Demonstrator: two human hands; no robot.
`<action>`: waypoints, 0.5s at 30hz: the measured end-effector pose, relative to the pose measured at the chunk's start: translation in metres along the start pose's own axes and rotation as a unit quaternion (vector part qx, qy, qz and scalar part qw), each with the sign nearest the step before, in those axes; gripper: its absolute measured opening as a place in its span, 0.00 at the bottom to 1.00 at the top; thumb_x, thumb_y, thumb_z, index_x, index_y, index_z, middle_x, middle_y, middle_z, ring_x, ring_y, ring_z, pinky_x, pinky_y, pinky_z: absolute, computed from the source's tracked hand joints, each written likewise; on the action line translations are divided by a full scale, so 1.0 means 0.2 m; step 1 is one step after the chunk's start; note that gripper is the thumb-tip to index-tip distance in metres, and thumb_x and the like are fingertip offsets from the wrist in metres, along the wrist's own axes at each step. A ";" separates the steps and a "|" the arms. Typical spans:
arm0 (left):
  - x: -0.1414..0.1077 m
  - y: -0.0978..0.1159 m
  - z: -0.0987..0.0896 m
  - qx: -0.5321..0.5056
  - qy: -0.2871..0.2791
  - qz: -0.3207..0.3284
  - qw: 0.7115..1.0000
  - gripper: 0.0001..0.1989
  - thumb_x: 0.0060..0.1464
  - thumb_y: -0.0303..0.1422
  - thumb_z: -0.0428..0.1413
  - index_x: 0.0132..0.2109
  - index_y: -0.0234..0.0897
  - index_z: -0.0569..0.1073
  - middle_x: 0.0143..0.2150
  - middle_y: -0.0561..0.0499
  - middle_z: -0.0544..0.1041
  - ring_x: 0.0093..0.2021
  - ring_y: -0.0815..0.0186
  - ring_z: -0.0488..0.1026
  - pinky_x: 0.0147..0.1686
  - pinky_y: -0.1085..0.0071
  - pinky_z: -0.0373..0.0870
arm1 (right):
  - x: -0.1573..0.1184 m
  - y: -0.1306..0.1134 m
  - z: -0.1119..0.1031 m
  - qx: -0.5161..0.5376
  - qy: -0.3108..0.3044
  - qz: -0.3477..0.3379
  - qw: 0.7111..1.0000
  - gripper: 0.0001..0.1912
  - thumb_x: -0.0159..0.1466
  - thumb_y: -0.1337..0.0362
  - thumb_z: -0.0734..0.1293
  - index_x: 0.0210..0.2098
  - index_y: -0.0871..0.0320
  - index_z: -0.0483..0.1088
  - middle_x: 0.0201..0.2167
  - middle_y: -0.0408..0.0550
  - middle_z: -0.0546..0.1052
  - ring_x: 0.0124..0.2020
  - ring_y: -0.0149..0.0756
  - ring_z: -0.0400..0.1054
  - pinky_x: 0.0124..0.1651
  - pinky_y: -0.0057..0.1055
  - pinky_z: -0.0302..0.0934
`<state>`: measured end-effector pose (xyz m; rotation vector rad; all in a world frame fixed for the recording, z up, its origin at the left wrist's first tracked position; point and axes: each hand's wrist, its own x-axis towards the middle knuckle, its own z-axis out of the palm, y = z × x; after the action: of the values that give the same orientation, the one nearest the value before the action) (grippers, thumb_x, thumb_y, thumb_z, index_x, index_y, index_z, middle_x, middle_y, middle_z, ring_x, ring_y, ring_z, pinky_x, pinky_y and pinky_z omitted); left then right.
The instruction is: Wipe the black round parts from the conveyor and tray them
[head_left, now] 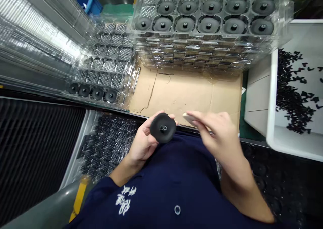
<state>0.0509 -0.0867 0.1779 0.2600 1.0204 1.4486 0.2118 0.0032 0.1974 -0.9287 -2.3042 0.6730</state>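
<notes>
A round black disc with a small raised hub (163, 128) is held up in front of my body by my left hand (145, 141), its fingers round the rim. To its right, my right hand (217, 129) pinches a thin, pale, flat piece (189, 119) between thumb and fingers. That piece is blurred, so its kind does not show. It stays apart from the disc. Both hands are above the near edge of a cardboard sheet (181, 91).
A stack of clear plastic trays (181, 37) holds black discs at the back. Another clear tray (108, 64) at left carries several discs in its near row. On the right, a white bin (271, 121) contains many small black parts (297, 91). A blue bin (94, 5) stands far left.
</notes>
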 end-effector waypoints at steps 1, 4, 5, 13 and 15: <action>0.00 0.00 0.01 0.011 0.001 0.011 1.000 0.32 0.36 0.34 0.72 0.52 0.44 0.75 0.49 0.49 0.79 0.47 0.59 0.76 0.51 0.66 0.72 | -0.01 -0.01 -0.01 0.000 0.021 0.001 1.000 0.16 0.66 0.71 0.62 0.51 0.51 0.70 0.39 0.42 0.79 0.34 0.29 0.71 0.39 0.33 0.54; 0.00 0.01 0.03 0.030 -0.013 0.007 0.999 0.35 0.31 0.42 0.72 0.50 0.40 0.76 0.47 0.48 0.79 0.49 0.57 0.75 0.53 0.65 0.70 | -0.02 -0.09 0.01 0.041 0.112 -0.038 0.992 0.20 0.66 0.71 0.61 0.56 0.47 0.66 0.44 0.42 0.78 0.37 0.31 0.72 0.41 0.34 0.58; 0.00 0.02 0.02 0.030 -0.021 0.008 0.999 0.36 0.30 0.45 0.72 0.50 0.40 0.76 0.47 0.48 0.79 0.49 0.57 0.75 0.53 0.66 0.70 | -0.01 -0.11 0.02 0.050 0.116 -0.046 0.991 0.20 0.67 0.70 0.61 0.56 0.48 0.66 0.44 0.42 0.78 0.38 0.31 0.72 0.41 0.34 0.58; 0.04 -0.01 0.01 0.010 -0.021 0.060 0.998 0.35 0.32 0.42 0.72 0.51 0.44 0.75 0.50 0.49 0.78 0.51 0.61 0.74 0.51 0.71 0.70 | 0.03 -0.07 0.11 0.052 0.114 -0.083 0.989 0.16 0.65 0.72 0.62 0.51 0.55 0.70 0.38 0.44 0.79 0.34 0.30 0.71 0.38 0.32 0.60; 0.04 -0.02 0.03 0.018 -0.020 0.075 0.997 0.34 0.33 0.37 0.72 0.52 0.46 0.75 0.51 0.50 0.78 0.53 0.60 0.74 0.53 0.69 0.70 | -0.01 -0.09 0.14 0.059 0.163 -0.078 0.982 0.19 0.64 0.74 0.62 0.54 0.56 0.67 0.43 0.47 0.79 0.36 0.32 0.71 0.39 0.32 0.62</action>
<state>0.0564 -0.0782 0.1750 0.3974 1.0127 1.5554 0.1872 -0.0169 0.1886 -0.7346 -1.9985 0.5396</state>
